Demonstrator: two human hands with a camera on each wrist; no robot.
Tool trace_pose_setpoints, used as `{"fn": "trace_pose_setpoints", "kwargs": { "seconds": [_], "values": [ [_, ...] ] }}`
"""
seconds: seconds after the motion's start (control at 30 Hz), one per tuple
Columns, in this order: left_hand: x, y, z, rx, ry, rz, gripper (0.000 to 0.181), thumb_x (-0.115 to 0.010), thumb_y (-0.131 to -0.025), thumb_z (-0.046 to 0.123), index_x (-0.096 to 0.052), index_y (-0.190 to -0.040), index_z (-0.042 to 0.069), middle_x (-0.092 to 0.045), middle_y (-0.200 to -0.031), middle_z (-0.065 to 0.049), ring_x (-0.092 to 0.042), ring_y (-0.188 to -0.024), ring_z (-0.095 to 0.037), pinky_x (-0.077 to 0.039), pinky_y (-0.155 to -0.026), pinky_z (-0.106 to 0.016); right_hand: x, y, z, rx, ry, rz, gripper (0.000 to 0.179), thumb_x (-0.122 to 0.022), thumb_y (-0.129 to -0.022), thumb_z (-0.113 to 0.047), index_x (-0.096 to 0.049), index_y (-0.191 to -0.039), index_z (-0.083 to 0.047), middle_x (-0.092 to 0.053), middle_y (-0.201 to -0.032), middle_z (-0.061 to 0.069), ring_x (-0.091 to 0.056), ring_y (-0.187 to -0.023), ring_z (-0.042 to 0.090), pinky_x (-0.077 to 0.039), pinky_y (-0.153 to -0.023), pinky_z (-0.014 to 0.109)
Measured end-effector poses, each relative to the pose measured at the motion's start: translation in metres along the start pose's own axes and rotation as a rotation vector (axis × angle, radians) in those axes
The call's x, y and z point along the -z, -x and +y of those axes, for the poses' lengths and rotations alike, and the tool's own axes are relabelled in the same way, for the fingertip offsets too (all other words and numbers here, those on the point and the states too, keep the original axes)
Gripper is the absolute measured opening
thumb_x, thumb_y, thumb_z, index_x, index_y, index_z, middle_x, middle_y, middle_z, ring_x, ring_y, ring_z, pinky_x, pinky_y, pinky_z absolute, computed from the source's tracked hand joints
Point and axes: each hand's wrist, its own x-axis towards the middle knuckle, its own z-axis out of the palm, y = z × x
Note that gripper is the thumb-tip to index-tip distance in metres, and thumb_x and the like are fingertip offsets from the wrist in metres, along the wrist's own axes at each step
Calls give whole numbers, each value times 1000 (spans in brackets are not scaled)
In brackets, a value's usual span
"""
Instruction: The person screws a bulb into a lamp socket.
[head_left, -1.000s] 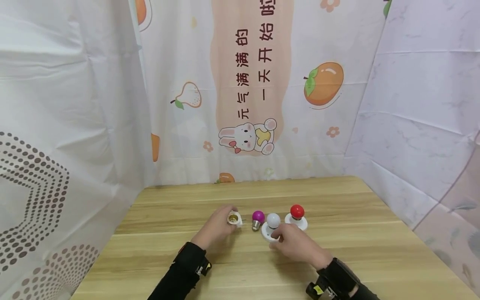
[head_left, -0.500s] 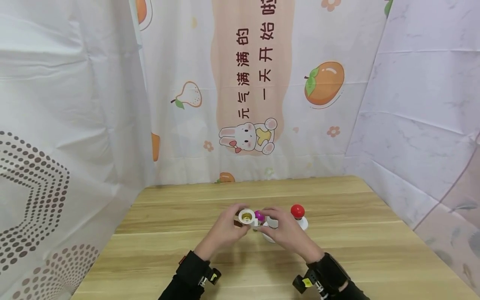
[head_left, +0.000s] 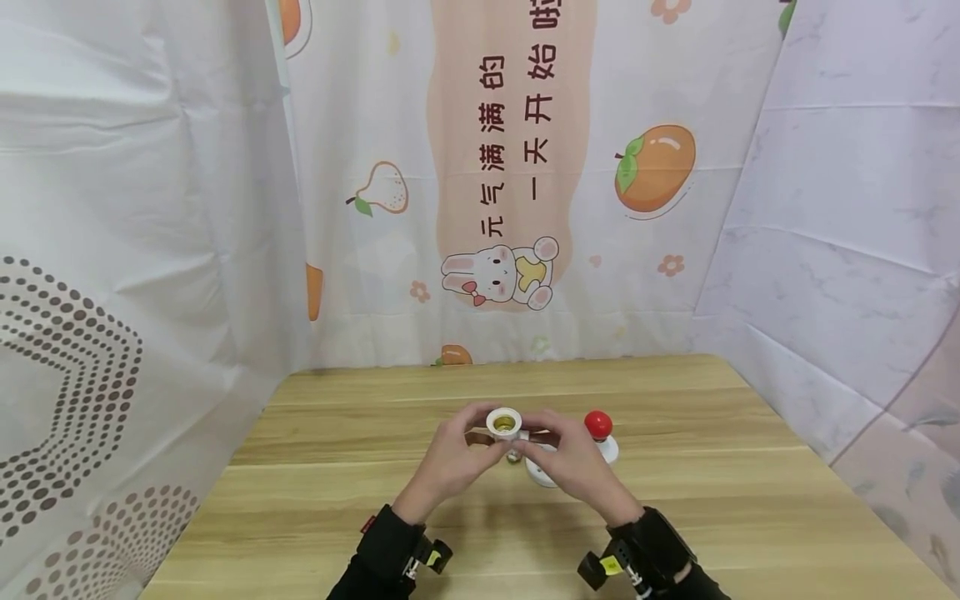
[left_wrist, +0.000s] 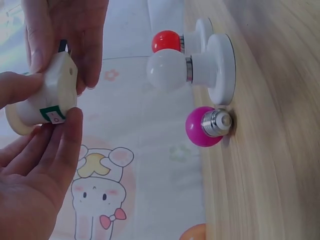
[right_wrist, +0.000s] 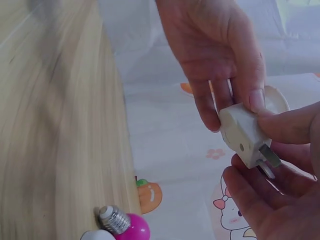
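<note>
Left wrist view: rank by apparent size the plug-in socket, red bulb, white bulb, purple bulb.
1. Plug-in socket, clearly largest, though probably nearer the camera.
2. White bulb and purple bulb, too alike to rank.
3. Red bulb, smallest as it shows; the white bulb partly hides it.

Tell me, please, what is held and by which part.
The left hand holds the white plastic bulb socket around its body, the right hand by its pronged end.

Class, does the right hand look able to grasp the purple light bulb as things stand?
Probably not: the right hand is occupied, holding the plug-in lamp socket with the left hand. Otherwise, the purple light bulb lies uncovered on the table.
</note>
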Motion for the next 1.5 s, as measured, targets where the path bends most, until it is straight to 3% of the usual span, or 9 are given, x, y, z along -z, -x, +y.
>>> {"fn": "trace_pose_setpoints", "kwargs": {
  "seconds": [0.13, 0.3, 0.53, 0.87, 1.13, 1.3, 1.5],
  "values": [
    [1, -1, 1, -9, 71, 15, 47, -77, -91, 10, -60, -134, 1, -68, -121, -12, -65, -109, -27, -56, -88, -34, 1, -1, -4, -22, -7, 14, 28, -77, -92, -16, -73, -119, -9, -70, -114, 4, -67, -109, 24, -55, -93, 35],
    [3, 0, 0, -12, 77, -1, 41, -76, -93, 14, -64, -132, 6, -69, -120, -9, -65, -108, -22, -54, -92, -35, 3, -3, -8, -67, -27, 8, 29, -78, -91, -17, -74, -119, -11, -70, -114, 4, -67, -108, 22, -55, -89, 30],
    [5, 0, 0, 0, 108, 9, 36, -71, -96, 16, -66, -132, 11, -68, -121, -5, -64, -111, -20, -53, -95, -35, 3, -3, -10, -63, -82, -35, 34, -77, -92, -17, -71, -124, -7, -68, -120, 10, -66, -111, 27, -55, -92, 30],
    [4, 0, -2, 3, 204, 82, 36, -66, -100, 13, -63, -134, 5, -63, -130, -12, -59, -123, -24, -52, -97, -31, -14, -7, -13, -82, -108, 35, 26, -79, -90, -15, -74, -113, -5, -73, -106, 10, -69, -97, 23, -57, -82, 28],
    [3, -1, -1, -19, 233, 118, 34, -68, -98, 10, -63, -131, 4, -64, -126, -14, -62, -117, -22, -54, -93, -31, -19, -8, -16, -78, -63, 69, 24, -80, -89, -15, -76, -112, -8, -73, -103, 6, -69, -93, 20, -58, -81, 27],
    [5, -1, -2, 15, 223, 166, 34, -68, -98, 12, -64, -131, 3, -65, -126, -13, -62, -116, -24, -53, -93, -29, -16, -10, -14, -73, -34, -3, 21, -79, -90, -16, -75, -109, -6, -73, -102, 8, -71, -84, 24, -60, -75, 30],
    [11, -2, -4, 42, 211, 243, 35, -69, -98, 13, -65, -130, 2, -64, -126, -14, -62, -115, -28, -52, -93, -28, -6, -15, -12, -39, 92, -129, 22, -76, -93, -19, -74, -112, -8, -72, -105, 3, -69, -90, 15, -57, -79, 28]
  ]
}}
